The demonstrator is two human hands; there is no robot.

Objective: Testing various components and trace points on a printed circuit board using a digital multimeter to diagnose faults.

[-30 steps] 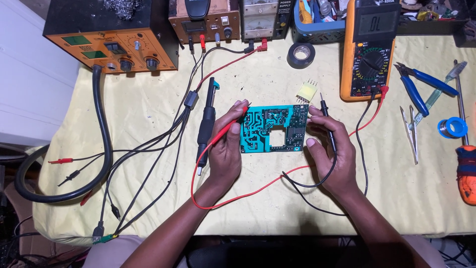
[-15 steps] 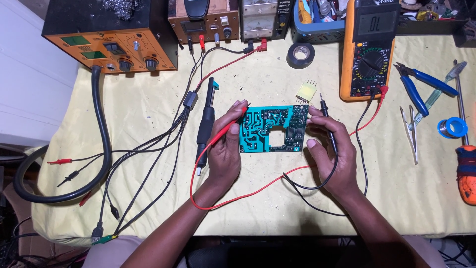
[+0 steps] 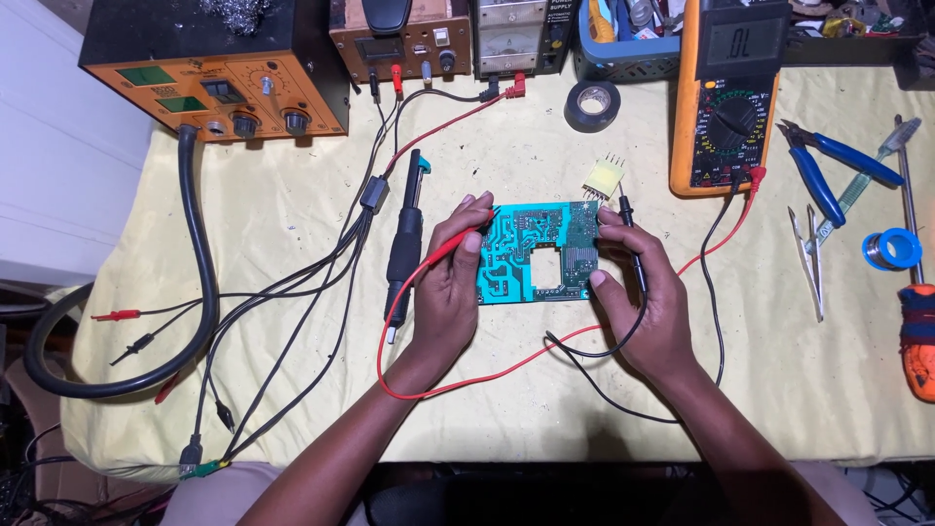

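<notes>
The left hand (image 3: 446, 292) has its grip closed around a red test probe (image 3: 456, 245), held like a pen between thumb and fingers, with the tip resting on the upper left part of a teal circuit board (image 3: 526, 255). The thumb of that hand lies against the board's left edge. The right hand (image 3: 648, 302) has its grip closed on a black test probe (image 3: 631, 239), whose tip points up past the board's upper right corner; its fingers press against the board's right edge, so the board sits between the two hands. The board lies flat, solder side up, in the middle of the worktop (image 3: 292, 195), which is covered with a yellow cloth, and it has a square cut-out near its centre.

A red lead (image 3: 458, 385) loops from the left probe below the hands and runs off to the right, and a black lead (image 3: 604, 375) curls beneath the right hand. Just above the board's right corner lies a small yellow component with pins (image 3: 604, 175). Left of the left hand lies a black soldering handpiece (image 3: 404, 248), roughly upright in the view. Farther out, an orange digital multimeter (image 3: 732, 93) stands at the upper right, with a roll of black tape (image 3: 592, 104) beside it. Blue-handled cutters (image 3: 828, 170), tweezers (image 3: 808, 255), a blue spool of solder (image 3: 891, 249) and an orange-handled screwdriver (image 3: 917, 341) lie at the right edge. An orange rework station (image 3: 214, 68) stands at the upper left, with a thick black hose (image 3: 195, 253) curving down from it.
</notes>
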